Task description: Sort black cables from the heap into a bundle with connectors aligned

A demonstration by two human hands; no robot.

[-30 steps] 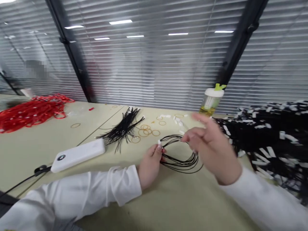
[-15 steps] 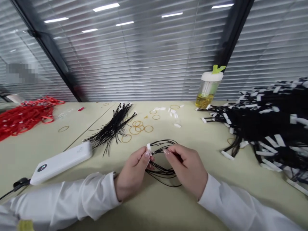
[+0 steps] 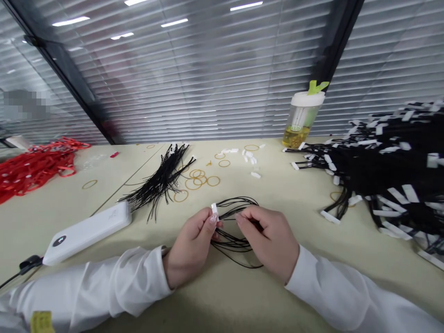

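Observation:
A small white connector point(image 3: 214, 211) is pinched between the thumb and fingers of my left hand point(image 3: 194, 243). Thin black wires point(image 3: 236, 201) run from it in loops toward the right. My right hand point(image 3: 270, 233) is closed on these wires, its thumb and forefinger together near the connector. Some strands hang below, between both hands, just over the table. The far wire ends are hidden behind my right hand. Beyond my hands lies a bundle of loose black wires point(image 3: 164, 178), beside several rubber bands point(image 3: 197, 179) and loose white connectors point(image 3: 249, 156).
A large pile of black wire harnesses point(image 3: 374, 171) with white connectors covers the right side. A bottle point(image 3: 301, 120) with yellow contents stands at the back. On the left are a white power bank point(image 3: 88, 233) with a cable and a red heap point(image 3: 38, 166) of straps.
The view has tilted slightly, so the background sits a little higher. Both hands keep nearly the same pose on the connector and wires.

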